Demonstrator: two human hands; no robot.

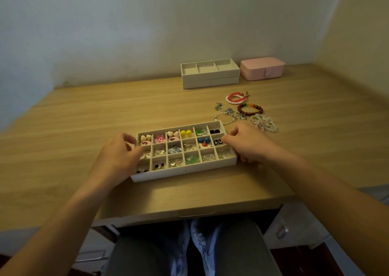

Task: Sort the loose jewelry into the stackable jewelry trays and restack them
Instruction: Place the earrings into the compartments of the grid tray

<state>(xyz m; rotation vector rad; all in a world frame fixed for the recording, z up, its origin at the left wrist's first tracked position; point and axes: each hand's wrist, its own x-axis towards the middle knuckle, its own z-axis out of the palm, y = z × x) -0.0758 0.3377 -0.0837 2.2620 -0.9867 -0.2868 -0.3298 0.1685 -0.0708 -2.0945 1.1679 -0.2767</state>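
Observation:
A cream tray [185, 171] with many small compartments lies near the front of the wooden table [105, 111]. Earrings and studs fill its compartments. My left hand [117, 155] curls over the tray's left end and hides the compartments there. My right hand [246, 143] grips the right end, fingers on the rim and thumb at the front corner. Loose jewelry lies behind the right hand: a red and white bead bracelet [235, 98], a dark red bead bracelet [250, 109], a pale bead bracelet [264, 123] and silver chains [226, 112].
Two more cream trays [210, 79] stand stacked at the back by the wall, the top one with three bare compartments. A shut pink jewelry box [262, 69] sits to their right. The table's front edge is close to my lap.

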